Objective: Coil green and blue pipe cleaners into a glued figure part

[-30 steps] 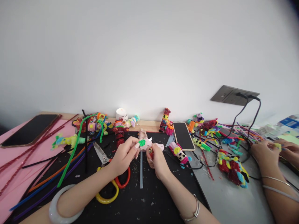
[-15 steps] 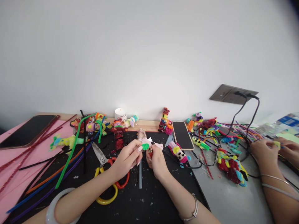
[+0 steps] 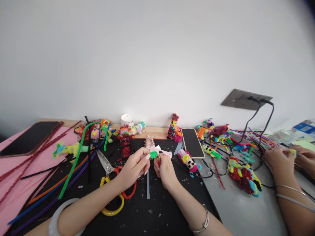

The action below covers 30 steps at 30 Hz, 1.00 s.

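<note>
Between thumb and fingertips, my left hand pinches a small flat green fuzzy piece, apparently pipe cleaner. Close beside it, my right hand is closed round a small red thing with a metal top, which looks like a lighter; most of it is hidden by the fingers. Just behind both hands lies a pale pink glue gun, partly covered by them. A translucent glue stick lies on the black mat below. Scissors with yellow and red handles rest partly under my left forearm.
Pipe cleaners and a phone lie at left. Pipe-cleaner figures line the back beside a white cup. Another phone, cables and more figures are at right, near another person's hands.
</note>
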Motion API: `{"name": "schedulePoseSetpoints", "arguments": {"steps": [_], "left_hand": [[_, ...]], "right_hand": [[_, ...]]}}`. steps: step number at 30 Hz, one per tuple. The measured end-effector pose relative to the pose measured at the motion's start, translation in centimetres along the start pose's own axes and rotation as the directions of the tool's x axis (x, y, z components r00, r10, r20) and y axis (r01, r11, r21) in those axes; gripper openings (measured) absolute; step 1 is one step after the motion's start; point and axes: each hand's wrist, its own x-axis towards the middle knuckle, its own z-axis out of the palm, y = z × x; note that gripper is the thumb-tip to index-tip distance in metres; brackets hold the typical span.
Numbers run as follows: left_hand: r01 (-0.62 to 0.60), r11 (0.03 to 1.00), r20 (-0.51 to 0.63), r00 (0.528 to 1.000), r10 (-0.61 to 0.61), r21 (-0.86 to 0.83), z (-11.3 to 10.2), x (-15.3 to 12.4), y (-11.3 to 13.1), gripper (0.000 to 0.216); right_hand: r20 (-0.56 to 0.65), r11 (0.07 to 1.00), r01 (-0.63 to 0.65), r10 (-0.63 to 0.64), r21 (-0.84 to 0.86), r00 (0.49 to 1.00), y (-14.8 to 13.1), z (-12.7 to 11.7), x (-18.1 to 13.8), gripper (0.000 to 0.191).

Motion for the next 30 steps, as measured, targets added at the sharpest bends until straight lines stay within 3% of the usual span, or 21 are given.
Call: {"name": "schedulePoseSetpoints", "arguments": {"steps": [9, 30], "left_hand": [[-0.005, 1.000, 0.008, 1.000, 0.005, -0.004, -0.05, -0.03, -0.20, 0.020], [0.002, 1.000, 0.007, 1.000, -0.002, -0.017, -0.03, 0.17, -0.21, 0.021]], "right_hand": [[0.029, 0.993, -0.076, 0.074, 0.085, 0.997, 0.05, -0.13, 0.27, 0.049], [0.020, 0.999, -0.051, 0.051, -0.002, 0.999, 0.05, -0.18, 0.12, 0.041]]}}
